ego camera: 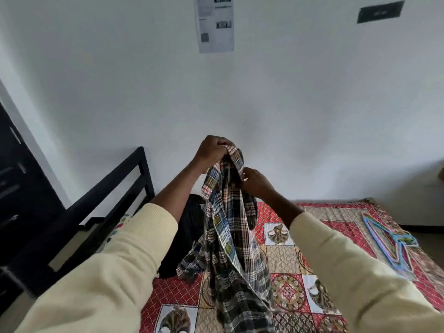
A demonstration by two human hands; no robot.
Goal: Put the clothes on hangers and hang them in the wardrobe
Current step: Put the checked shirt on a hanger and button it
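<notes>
A plaid shirt (pixel 230 227) in black, white, red and blue hangs in front of me over the bed. My left hand (pixel 212 150) grips its top edge, bunched at the collar. Just below and to the right, my right hand (pixel 255 182) pinches the cloth on the shirt's right side. The shirt's lower part trails down onto the bed cover. Several plastic hangers (pixel 386 241), blue and pink, lie in a pile at the bed's right side. A dark garment (pixel 185 234) lies on the bed behind the shirt.
The bed has a red patterned cover (pixel 283 292) and a black metal end frame (pixel 115 193) at the left. A dark wardrobe or door (pixel 16 188) stands at the far left. A white wall with a paper sheet (pixel 215 22) is ahead.
</notes>
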